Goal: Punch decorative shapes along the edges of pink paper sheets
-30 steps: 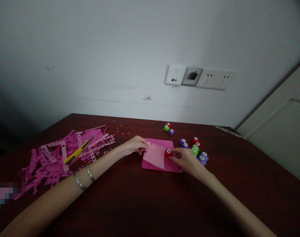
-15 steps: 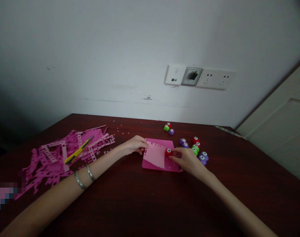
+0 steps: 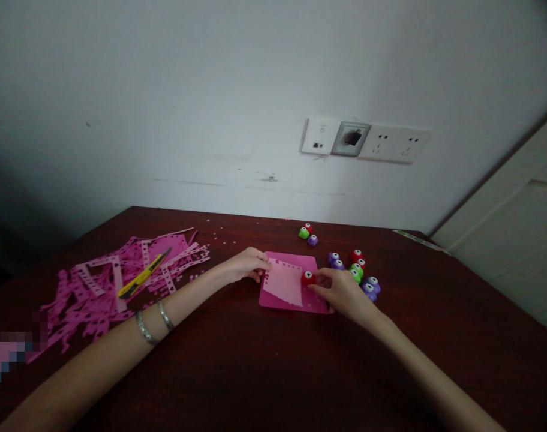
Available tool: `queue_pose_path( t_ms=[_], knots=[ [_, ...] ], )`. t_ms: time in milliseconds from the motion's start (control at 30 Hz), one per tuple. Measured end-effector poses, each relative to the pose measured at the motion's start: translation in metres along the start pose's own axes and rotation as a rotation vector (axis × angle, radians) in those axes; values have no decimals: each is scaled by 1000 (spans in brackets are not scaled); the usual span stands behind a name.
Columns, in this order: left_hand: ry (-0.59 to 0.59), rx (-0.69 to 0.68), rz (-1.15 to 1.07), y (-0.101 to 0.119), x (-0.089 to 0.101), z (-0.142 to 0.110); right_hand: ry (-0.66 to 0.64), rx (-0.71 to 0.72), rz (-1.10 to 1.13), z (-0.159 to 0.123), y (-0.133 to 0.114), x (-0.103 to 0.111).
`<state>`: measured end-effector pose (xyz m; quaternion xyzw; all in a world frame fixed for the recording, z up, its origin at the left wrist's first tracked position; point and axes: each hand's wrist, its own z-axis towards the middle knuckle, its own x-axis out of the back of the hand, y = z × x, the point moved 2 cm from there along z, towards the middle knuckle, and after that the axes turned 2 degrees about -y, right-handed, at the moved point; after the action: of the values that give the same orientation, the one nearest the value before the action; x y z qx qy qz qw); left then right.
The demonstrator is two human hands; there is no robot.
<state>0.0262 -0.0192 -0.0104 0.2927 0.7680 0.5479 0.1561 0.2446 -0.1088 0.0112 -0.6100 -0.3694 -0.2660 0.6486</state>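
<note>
A light pink sheet of paper (image 3: 283,285), with small holes along its top and left edges, lies over a darker pink card (image 3: 273,302) on the table. My left hand (image 3: 246,264) pinches the sheet at its upper left corner. Between the fingertips of my right hand (image 3: 340,291) is a red craft punch (image 3: 308,278), set at the right edge of the sheet. Whether the paper sits inside the punch's slot I cannot tell. Close to the right hand stand purple punches (image 3: 337,264), a green punch (image 3: 356,273) and a red punch (image 3: 355,256).
On the left spreads a heap of punched pink paper strips (image 3: 93,288), with a yellow utility knife (image 3: 143,278) on top. More punches (image 3: 304,233) stand near the wall. Tiny paper bits dot the dark red table (image 3: 273,378). Sockets (image 3: 393,144) are on the wall.
The light pink sheet and the red punch have shifted very slightly to the right. Both hands keep their grips, almost still.
</note>
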Motion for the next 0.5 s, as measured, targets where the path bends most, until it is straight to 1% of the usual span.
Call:
queue_pose_path(
  t_ms=[200, 500],
  knots=[
    [-11, -10, 1, 2, -1, -2, 13, -21, 28, 1, 4, -2],
    [-17, -35, 16, 1, 1, -2, -8, 19, 33, -1, -2, 1]
  ],
)
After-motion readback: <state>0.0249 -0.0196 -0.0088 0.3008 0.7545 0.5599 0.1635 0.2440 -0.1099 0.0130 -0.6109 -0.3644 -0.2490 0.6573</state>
